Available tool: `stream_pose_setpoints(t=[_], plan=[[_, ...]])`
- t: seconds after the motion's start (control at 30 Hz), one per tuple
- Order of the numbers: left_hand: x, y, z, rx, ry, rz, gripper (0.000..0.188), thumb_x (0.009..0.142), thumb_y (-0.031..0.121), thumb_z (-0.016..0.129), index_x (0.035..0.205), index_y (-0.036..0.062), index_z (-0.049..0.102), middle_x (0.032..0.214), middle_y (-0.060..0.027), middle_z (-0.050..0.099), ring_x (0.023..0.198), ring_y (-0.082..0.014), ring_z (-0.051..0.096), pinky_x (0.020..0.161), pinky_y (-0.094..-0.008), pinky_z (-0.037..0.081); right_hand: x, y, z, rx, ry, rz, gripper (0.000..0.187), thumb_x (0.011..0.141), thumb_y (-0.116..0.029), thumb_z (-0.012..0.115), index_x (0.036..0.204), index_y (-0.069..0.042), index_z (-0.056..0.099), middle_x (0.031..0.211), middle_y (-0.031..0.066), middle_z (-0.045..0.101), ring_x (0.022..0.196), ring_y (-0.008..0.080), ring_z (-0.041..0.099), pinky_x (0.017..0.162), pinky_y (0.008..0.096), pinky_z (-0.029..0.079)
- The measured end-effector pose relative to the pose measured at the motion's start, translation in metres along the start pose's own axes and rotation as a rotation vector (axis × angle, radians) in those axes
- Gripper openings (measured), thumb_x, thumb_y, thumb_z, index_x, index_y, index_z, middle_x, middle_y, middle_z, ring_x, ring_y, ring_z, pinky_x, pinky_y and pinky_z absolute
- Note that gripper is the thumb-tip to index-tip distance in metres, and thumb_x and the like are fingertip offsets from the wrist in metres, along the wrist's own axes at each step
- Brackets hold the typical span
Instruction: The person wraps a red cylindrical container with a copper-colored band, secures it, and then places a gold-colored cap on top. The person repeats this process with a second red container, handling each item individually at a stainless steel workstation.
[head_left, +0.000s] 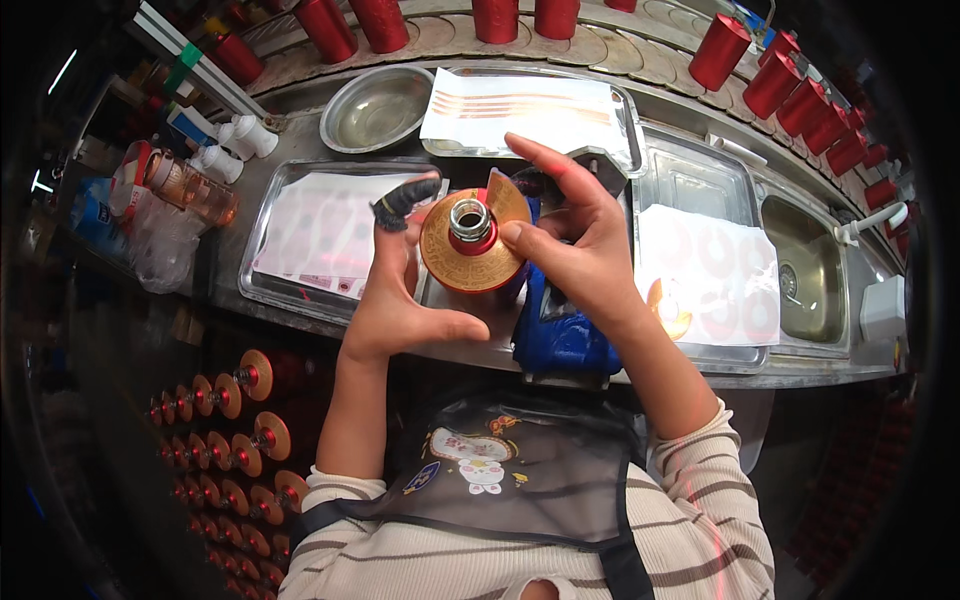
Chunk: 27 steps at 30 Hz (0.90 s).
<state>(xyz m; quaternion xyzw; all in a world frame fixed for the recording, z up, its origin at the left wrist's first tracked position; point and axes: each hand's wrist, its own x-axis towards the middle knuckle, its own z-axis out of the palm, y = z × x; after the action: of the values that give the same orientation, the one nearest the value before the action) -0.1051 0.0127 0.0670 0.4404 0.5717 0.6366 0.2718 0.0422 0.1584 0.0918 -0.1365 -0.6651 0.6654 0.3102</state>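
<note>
A bottle [452,268] stands upright in front of me, seen from above, with an uncapped glass mouth and a red neck. A gold patterned ring label [450,245] lies around its shoulder. One end of the label sticks up at the right of the neck. My right hand [590,245] has its thumb pressed on the label, while its index finger stretches out. My left hand [390,290] is open around the bottle's left side, thumb and index finger wide apart. A black wrap [405,200] covers that index finger. The bottle's lower part is hidden.
A blue holder [565,335] is beside the bottle. Trays carry white label sheets [325,230] at left, striped sheets [520,110] behind and ring-label sheets [710,280] at right. A metal bowl [375,110], a sink [805,260], red canisters [720,50] on a conveyor and several bottles [250,375] surround me.
</note>
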Motion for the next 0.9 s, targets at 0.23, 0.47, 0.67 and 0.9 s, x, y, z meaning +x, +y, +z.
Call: stream_pose_setpoints(t=[0.23, 0.47, 0.67, 0.9], plan=[[0.005, -0.002, -0.003, -0.087, -0.085, -0.012, 0.101, 0.052, 0.015, 0.098, 0.139, 0.0055, 0.046, 0.141, -0.0128, 0.047, 0.134, -0.0261, 0.046, 0.113, -0.0392, 0.036, 0.0, 0.001, 0.003, 0.026, 0.028, 0.042, 0.069, 0.082, 0.002, 0.074, 0.145, -0.002, 0.048, 0.134, 0.0045, 0.058, 0.069, -0.0047, 0.053, 0.06, 0.0118, 0.042], [0.012, -0.002, -0.009, -0.041, -0.143, -0.041, 0.095, 0.056, 0.009, 0.094, 0.14, 0.0063, 0.048, 0.141, -0.0095, 0.053, 0.132, -0.0227, 0.049, 0.114, -0.0378, 0.035, -0.003, -0.006, 0.01, 0.007, 0.091, 0.028, 0.065, 0.083, 0.005, 0.07, 0.144, -0.001, 0.049, 0.108, -0.0008, 0.063, 0.068, -0.0043, 0.05, 0.059, 0.0131, 0.04], [0.016, 0.002, -0.011, -0.426, -0.159, -0.104, 0.073, 0.076, 0.01, 0.083, 0.14, 0.002, 0.049, 0.138, -0.0112, 0.057, 0.127, -0.0207, 0.056, 0.111, -0.0364, 0.041, -0.009, 0.001, 0.006, 0.011, 0.217, 0.061, 0.052, 0.087, 0.004, 0.064, 0.137, 0.002, 0.051, 0.119, 0.0039, 0.062, 0.075, -0.0007, 0.059, 0.069, 0.0142, 0.048], [0.01, 0.008, 0.004, -0.381, -0.059, -0.128, 0.054, 0.087, 0.01, 0.074, 0.137, 0.0033, 0.053, 0.132, -0.0088, 0.06, 0.122, -0.0178, 0.058, 0.107, -0.0352, 0.044, -0.005, 0.017, 0.008, -0.157, 0.036, 0.088, 0.044, 0.093, -0.011, 0.071, 0.131, 0.002, 0.055, 0.119, 0.0062, 0.062, 0.084, 0.0042, 0.065, 0.073, 0.0176, 0.052]])
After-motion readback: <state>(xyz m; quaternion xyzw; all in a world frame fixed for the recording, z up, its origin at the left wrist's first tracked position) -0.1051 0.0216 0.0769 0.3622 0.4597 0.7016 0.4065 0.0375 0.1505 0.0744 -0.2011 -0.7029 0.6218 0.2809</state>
